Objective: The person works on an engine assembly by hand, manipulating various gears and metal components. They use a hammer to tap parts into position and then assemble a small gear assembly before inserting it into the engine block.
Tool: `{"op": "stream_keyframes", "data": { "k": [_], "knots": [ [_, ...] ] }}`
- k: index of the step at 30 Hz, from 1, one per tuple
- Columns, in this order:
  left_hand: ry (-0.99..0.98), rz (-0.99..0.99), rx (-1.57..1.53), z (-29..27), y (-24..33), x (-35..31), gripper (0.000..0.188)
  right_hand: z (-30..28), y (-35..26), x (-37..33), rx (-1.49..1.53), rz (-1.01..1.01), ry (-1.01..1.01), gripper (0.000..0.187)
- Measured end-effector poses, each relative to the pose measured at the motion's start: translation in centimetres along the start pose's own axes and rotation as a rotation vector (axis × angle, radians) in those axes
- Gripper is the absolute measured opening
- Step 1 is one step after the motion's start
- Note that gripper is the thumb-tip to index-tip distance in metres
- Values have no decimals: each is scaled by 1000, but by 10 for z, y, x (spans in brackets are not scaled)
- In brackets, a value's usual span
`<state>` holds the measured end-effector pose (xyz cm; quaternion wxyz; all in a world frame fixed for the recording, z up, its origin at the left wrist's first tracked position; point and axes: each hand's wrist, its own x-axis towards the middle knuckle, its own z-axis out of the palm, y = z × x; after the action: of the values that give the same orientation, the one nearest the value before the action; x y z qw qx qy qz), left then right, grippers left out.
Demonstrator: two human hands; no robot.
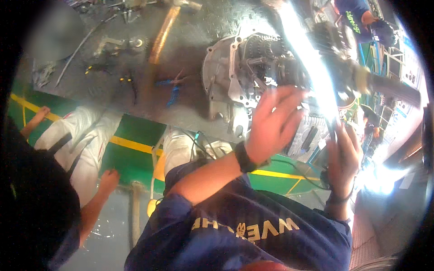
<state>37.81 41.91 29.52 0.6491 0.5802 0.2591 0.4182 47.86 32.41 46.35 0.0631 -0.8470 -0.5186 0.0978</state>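
Observation:
My left hand (278, 124), with a dark watch on the wrist, reaches over an opened metal gearbox (221, 72). Its fingers are stretched out and slightly blurred, and the fingertips come close to a long bright bar (312, 58). I cannot tell whether they touch it. The bar slants across the gearbox, washed out by glare. Its lower end meets my right hand (344, 156), whose fingers appear closed around it. Gears and shafts (266, 47) show inside the housing. A ribbed metal part (307, 135) lies below my left fingers.
On the dark bench (181, 101) lie a wooden-handled hammer (163, 34), a metal bracket (108, 45) and blue ties (173, 94). A person in white trousers (74, 135) stands at the left. Another person (355, 16) is at the far right. A thick dark shaft (393, 88) sticks out rightward.

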Motion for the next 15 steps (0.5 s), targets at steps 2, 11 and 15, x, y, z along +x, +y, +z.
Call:
{"op": "stream_keyframes", "data": {
  "k": [2,11,15],
  "knots": [
    [-7,-35,-25,-1,-5,9,35,1,0,-2,25,149,-2,34],
    [-275,-13,-82,-20,-20,33,43,-3,-12,-2,397,880,-29,33],
    [-293,-47,-106,-23,-19,35,43,-7,-16,-1,413,910,-28,35]
  ]
}}
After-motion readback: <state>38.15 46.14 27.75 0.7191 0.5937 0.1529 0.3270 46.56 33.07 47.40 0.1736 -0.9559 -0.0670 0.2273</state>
